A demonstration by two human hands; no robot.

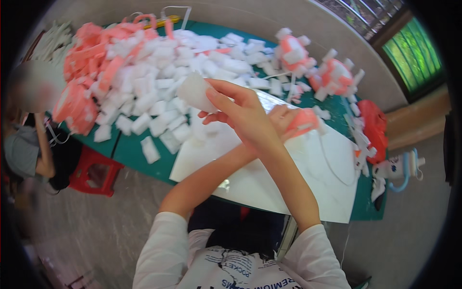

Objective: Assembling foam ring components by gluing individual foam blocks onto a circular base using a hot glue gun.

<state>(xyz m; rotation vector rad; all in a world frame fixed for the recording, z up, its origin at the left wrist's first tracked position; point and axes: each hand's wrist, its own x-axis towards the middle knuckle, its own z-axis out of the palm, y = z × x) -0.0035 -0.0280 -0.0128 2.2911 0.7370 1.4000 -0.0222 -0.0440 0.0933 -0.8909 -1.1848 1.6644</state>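
My forearms cross over a white board (pixel 332 192). The right hand (pixel 238 103) reaches across to the left, with a white foam piece (pixel 195 92) pinched between thumb and fingers, raised near the heap's edge. Under and behind the right wrist, my left hand (pixel 280 117) grips a pink foam piece (pixel 304 120) low over the board. Part of the left hand is hidden by the right one. A large heap of white foam blocks (pixel 163 89) lies just beyond my hands.
Pink foam strips (pixel 89 53) pile up at the far left of the green table (pixel 368 207). Pink pieces studded with white blocks (pixel 293 50) stand at the back right, near a red bag (pixel 373 125) and a bottle (pixel 397 166). A person (pixel 29 149) sits left beside a red stool (pixel 96 171).
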